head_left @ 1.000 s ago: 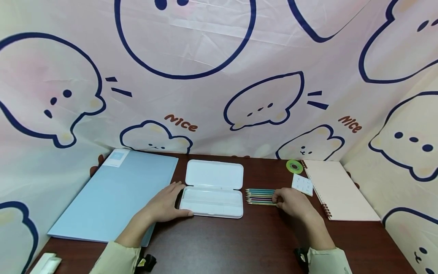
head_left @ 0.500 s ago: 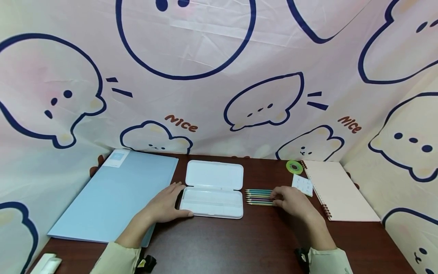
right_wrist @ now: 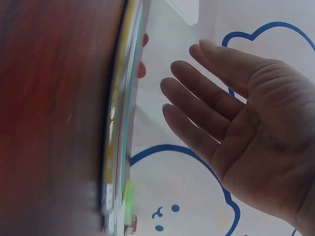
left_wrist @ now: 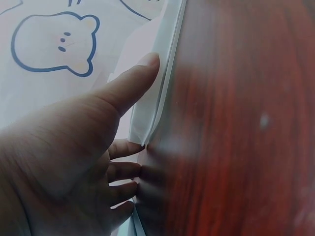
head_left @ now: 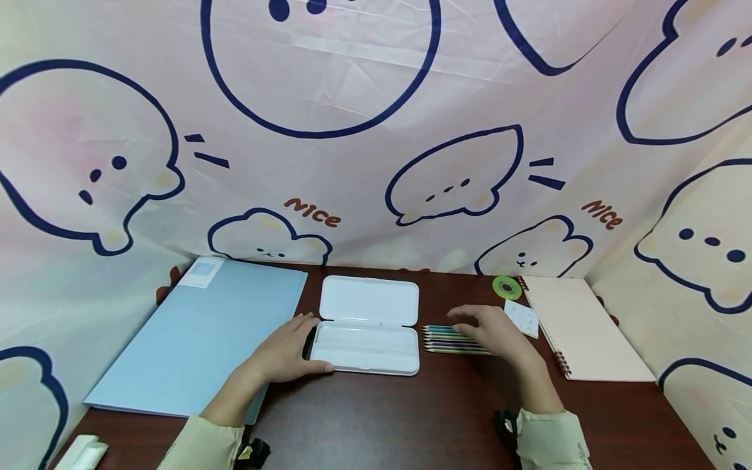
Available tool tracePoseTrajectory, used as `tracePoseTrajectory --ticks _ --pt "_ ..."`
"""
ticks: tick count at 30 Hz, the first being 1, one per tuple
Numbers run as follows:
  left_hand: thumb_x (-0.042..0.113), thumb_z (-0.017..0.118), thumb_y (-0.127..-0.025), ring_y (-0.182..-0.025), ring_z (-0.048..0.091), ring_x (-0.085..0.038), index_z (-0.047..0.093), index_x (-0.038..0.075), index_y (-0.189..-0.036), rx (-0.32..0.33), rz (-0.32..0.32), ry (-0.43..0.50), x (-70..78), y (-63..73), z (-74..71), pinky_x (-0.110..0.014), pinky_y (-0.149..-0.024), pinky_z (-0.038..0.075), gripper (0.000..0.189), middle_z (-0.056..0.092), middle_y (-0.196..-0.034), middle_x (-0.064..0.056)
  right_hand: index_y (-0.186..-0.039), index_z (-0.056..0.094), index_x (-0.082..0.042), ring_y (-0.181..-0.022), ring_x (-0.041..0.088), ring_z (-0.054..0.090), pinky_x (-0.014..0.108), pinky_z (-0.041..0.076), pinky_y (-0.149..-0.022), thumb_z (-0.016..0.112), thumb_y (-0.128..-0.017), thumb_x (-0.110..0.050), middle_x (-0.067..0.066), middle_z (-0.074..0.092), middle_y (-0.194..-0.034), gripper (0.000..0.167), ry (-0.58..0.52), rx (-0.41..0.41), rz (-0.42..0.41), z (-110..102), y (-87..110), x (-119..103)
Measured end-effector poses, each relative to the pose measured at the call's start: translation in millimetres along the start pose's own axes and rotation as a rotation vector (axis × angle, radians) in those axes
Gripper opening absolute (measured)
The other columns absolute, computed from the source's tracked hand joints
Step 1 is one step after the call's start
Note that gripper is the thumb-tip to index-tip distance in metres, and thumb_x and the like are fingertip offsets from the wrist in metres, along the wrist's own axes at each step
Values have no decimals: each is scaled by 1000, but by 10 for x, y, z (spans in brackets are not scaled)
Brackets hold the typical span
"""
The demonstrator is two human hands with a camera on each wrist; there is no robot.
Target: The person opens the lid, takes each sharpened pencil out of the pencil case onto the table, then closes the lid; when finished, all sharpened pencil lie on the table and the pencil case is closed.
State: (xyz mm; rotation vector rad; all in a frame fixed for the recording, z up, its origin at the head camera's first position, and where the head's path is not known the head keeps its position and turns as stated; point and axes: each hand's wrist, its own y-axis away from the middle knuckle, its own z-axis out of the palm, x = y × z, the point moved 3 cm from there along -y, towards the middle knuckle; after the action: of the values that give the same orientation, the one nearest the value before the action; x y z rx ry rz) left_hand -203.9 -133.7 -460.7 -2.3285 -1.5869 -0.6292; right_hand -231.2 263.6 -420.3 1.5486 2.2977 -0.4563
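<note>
A white pencil case [head_left: 364, 349] lies with its lid [head_left: 369, 300] folded back on the table. My left hand [head_left: 286, 349] holds its left end, the thumb on the front edge and the fingers spread along the short side. In the left wrist view the thumb [left_wrist: 140, 73] rests against the case wall [left_wrist: 152, 98]. Several colored pencils [head_left: 443, 339] lie side by side to the right of the case, tips toward it. Above them hovers my right hand [head_left: 490, 331], fingers loosely extended; the right wrist view shows a gap between its fingers and the pencils [right_wrist: 118, 113].
A light blue folder [head_left: 194, 333] lies at the left, partly under my left forearm. On the right are a spiral notebook [head_left: 587, 329], a green tape roll [head_left: 506, 287] and a small white card [head_left: 521, 318]. A white object [head_left: 82, 454] sits at the front left.
My right hand has let go of the pencils and lifted up and slightly left, its fingers spreading. The left hand and the case have stayed put.
</note>
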Motion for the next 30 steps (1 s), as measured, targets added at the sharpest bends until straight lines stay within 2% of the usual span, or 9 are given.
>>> tracePoseTrajectory --ticks 3,10,19,24,30 --pt "65 79 -76 -147 36 -46 45 2 -149 1 -1 -4 9 -2 9 -63 -115 35 102 40 -157 -26 -129 71 -13 -117 27 67 52 55 -99 69 -97 -21 6 74 -124 33 -46 0 6 4 -75 -53" --pt "66 79 -76 -148 34 -45 46 3 -148 9 -16 -10 15 -11 19 -62 -115 35 101 40 -157 -25 -134 68 -13 -122 28 66 51 54 -100 68 -98 -29 8 70 -132 40 -129 4 37 44 -286 -172" --pt "66 79 -75 -148 35 -45 47 4 -148 7 -21 -10 20 -11 37 -62 -115 36 102 41 -157 -24 -142 59 -7 -127 35 62 52 53 -102 60 -102 -36 15 62 -142 50 -180 -34 69 241 -523 -246" --pt "67 79 -75 -148 35 -44 46 4 -149 8 -27 -12 7 -16 38 -61 -116 36 103 41 -157 -24 -148 52 -9 -124 31 65 50 54 -100 59 -103 -37 13 68 -134 54 -259 -26 92 299 -582 -278" --pt "65 80 -75 -147 37 -45 47 3 -148 16 -23 -24 5 -18 18 -61 -115 37 102 42 -156 -26 -153 45 -9 -110 26 70 44 57 -92 55 -105 -41 11 72 -123 58 -357 -2 122 314 -602 -299"
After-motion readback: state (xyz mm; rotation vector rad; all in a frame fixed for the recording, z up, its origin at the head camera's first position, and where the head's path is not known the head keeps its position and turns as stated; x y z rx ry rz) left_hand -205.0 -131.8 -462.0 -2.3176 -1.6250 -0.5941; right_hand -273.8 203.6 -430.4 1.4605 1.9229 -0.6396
